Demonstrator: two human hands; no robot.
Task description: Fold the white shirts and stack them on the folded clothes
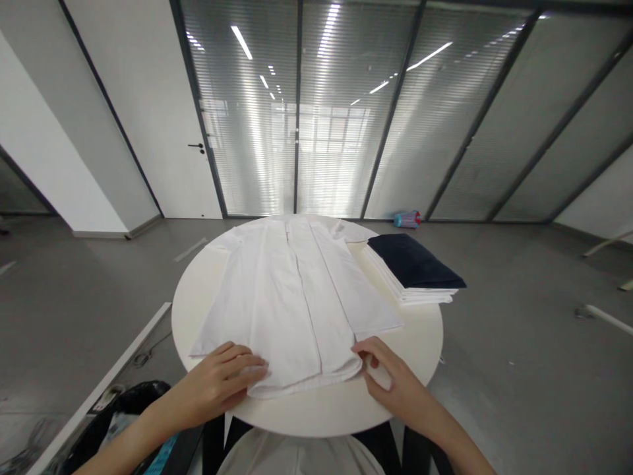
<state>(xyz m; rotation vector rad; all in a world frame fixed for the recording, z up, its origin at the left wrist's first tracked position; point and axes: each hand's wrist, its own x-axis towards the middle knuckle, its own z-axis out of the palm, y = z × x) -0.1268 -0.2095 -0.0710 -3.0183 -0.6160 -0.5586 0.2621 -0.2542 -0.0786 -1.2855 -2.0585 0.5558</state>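
Head view: a white garment (291,297) lies spread on a round table (316,412) in the middle of the frame, its hem toward the bottom edge.
Left hand: at lower center-left of the frame, the left hand (230,376) lies on the garment's near left corner, fingers slightly curled and close together; whether they pinch the cloth, I cannot tell.
Right hand: at lower center-right, the right hand (388,373) has thumb and index finger apart, the index fingertip touching the garment's near right corner.
Garment: wide at the hem, with a long dark line down its middle and another to the right of it; short sleeves spread near the table's far edge.
Folded stack: right of the garment, a dark folded cloth (413,260) lies on top of folded white cloths (428,296).
Floor: a blue and red object (407,220) lies by the glass partition (331,119), upper right of center; a black-lined bin (131,402) stands at lower left.
Door: white door (148,99) with a dark handle, upper left.
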